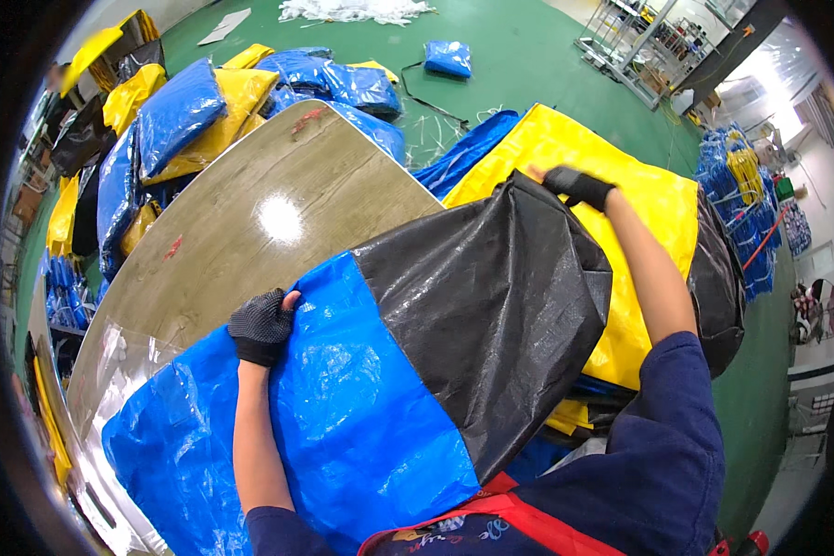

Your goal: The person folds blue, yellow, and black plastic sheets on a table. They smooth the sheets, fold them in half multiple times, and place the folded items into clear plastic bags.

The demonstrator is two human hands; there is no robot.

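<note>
A blue-and-black tarpaulin piece (361, 389), perhaps a large bag or cover, spreads across the near side of the table in front of me. My left hand (261, 326), in a black glove with bare fingertips, grips its far edge on the blue part, thumb on top. Farther right, my gloved right hand (576, 185) is at the raised corner of the black part (491, 315), its fingers closed about the edge and slightly blurred. Under that hand lies a yellow tarpaulin piece (621, 269) with a black end (716, 287).
The wood-patterned tabletop (241, 232) reaches away to the left. Beyond it, folded blue packs (181, 116) and yellow packs (190, 153) are heaped. One blue pack (448, 58) lies on the green floor (528, 56). Blue bundles (737, 213) stand at the right, a metal rack (635, 46) behind.
</note>
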